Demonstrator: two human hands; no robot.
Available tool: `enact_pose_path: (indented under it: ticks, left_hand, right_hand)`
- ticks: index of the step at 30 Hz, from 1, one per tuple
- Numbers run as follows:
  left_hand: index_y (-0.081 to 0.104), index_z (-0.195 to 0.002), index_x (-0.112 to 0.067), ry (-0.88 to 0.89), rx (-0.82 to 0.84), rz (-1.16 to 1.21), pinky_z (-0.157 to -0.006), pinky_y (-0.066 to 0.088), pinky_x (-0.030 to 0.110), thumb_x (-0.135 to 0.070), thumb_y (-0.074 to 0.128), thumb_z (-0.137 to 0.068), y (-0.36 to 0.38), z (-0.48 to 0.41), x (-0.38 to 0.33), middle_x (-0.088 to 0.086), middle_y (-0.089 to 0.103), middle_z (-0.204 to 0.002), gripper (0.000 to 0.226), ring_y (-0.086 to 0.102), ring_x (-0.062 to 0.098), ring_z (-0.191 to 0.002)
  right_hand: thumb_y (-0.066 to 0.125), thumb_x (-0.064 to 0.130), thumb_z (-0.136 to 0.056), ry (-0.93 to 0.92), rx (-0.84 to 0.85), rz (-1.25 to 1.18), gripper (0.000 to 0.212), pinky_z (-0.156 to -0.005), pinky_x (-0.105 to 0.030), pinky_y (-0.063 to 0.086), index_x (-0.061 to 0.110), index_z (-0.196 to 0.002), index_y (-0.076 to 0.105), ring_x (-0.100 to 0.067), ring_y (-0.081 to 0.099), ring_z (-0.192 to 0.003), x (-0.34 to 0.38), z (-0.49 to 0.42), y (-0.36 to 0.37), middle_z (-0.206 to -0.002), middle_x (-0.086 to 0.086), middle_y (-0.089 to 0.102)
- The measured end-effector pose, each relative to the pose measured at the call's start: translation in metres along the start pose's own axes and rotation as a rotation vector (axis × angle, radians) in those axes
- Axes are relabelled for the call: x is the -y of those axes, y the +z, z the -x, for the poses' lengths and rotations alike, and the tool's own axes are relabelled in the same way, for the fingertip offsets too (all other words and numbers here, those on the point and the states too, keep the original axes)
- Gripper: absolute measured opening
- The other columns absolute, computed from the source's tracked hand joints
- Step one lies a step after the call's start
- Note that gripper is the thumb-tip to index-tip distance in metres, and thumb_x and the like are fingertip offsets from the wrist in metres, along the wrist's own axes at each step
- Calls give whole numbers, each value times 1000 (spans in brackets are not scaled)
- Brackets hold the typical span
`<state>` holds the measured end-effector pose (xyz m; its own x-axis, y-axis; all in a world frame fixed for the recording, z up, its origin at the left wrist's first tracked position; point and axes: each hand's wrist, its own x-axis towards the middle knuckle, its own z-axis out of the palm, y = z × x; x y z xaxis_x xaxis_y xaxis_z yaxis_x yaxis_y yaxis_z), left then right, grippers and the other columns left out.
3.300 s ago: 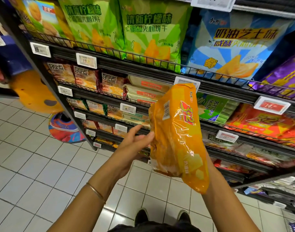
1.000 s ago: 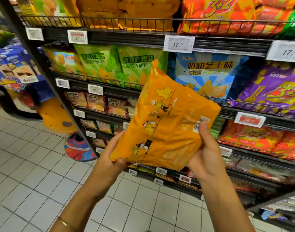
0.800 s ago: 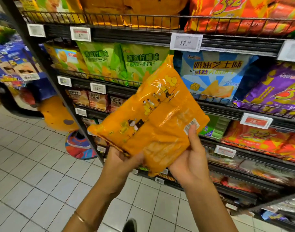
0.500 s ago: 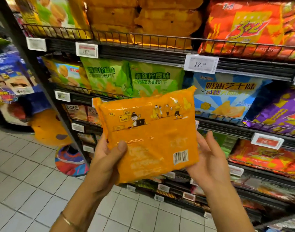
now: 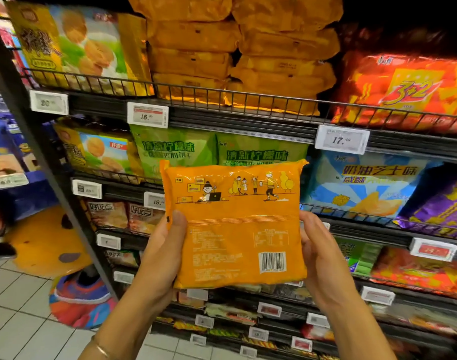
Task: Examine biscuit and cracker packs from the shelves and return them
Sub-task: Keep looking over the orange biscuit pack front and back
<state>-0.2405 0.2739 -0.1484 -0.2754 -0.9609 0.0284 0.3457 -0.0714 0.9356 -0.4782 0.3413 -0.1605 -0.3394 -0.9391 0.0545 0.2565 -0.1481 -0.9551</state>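
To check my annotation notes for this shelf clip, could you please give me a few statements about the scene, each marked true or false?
1. The left hand and the right hand hold the orange pack by its side edges. True.
2. The barcode sits at the pack's lower left. False: it is at the lower right.
3. The pack rests on a shelf. False: it is held up in front of the shelves.
4. A price tag reading 17 hangs above the blue pack. True.

pack (image 5: 235,224) before shelves (image 5: 248,118), floor (image 5: 14,320) below (left)
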Motion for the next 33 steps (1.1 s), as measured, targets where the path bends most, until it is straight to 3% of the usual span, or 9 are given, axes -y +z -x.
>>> enact_pose_path:
  ticks: [5, 10, 14, 16, 21, 24, 28, 31, 33]
  left_hand:
    - [69, -128, -35, -86, 102, 5, -76, 64, 35, -64, 70, -86, -13, -20, -10, 6, 76, -126, 51, 75, 27, -110]
    - [57, -143, -35, 14, 271, -52, -86, 63, 37, -49, 87, -75, -27, -36, -26, 5, 69, -137, 76, 71, 29, -119]
    - [42, -150, -44, 403, -173, -657, -108, 49, 40, -67, 70, -82, -17, -37, -29, -9, 42, -151, 77, 52, 13, -134]
    - [43, -147, -51, 582, -207, -726, -105, 50, 44, -70, 66, -86, -9, -27, -28, -17, 38, -145, 68, 50, 8, -132]
    - [26, -160, -44, 436, 260, -389, -104, 49, 43, -80, 76, -73, 6, -2, -18, -16, 45, -157, 106, 50, 13, -142]
    - [50, -139, -25, 252, 201, -124, -86, 58, 29, -75, 89, -58, -2, -2, -20, -10, 76, -119, 103, 72, 15, -113]
    - [71, -128, -27, 118, 129, 184, -82, 62, 36, -49, 103, -48, -25, -14, -22, 11, 76, -122, 90, 74, 32, -111]
    - [77, -119, -24, 27, 136, 311, -84, 64, 50, -41, 107, -36, -42, -17, -23, 18, 74, -126, 90, 73, 40, -111]
    - [82, -112, -22, -32, 165, 423, -88, 62, 57, -39, 108, -30, -53, -18, -26, 19, 74, -125, 88, 74, 41, -107]
  right_hand:
    - [84, 52, -71, 82, 52, 77, 69, -77, -37, 63, 25, -131, 63, -32, 75, -106, -1, -4, 14, -120, -8, 76]
    - [75, 32, -80, 34, 13, -105, 57, -75, -41, 64, 20, -134, 61, -34, 75, -105, 6, -6, 30, -123, -13, 75]
    - [82, 33, -77, -202, -101, -11, 49, -75, -42, 64, 28, -122, 64, -33, 77, -101, 25, -3, 53, -118, -8, 77]
    - [87, 40, -71, -359, -163, 84, 53, -78, -43, 64, 35, -118, 62, -29, 77, -99, 30, 1, 68, -116, -4, 77]
    - [71, 58, -84, -650, -31, 415, 44, -80, -21, 56, 42, -122, 57, -13, 71, -102, 32, 15, 105, -115, 9, 70]
    - [49, 73, -95, -626, 172, 548, 56, -88, -27, 55, 31, -128, 66, -19, 69, -114, 31, 16, 113, -125, 5, 70]
    - [57, 56, -97, -520, 277, 557, 33, -89, -34, 56, 39, -122, 71, -17, 69, -116, 28, 7, 117, -122, 9, 74]
    - [67, 39, -94, -509, 176, 489, 24, -93, -35, 57, 38, -117, 72, -15, 70, -114, 19, -5, 115, -119, 9, 75]
    - [69, 48, -88, -522, -13, 561, 35, -94, -34, 55, 38, -122, 67, -8, 65, -119, 15, -14, 107, -125, 13, 69]
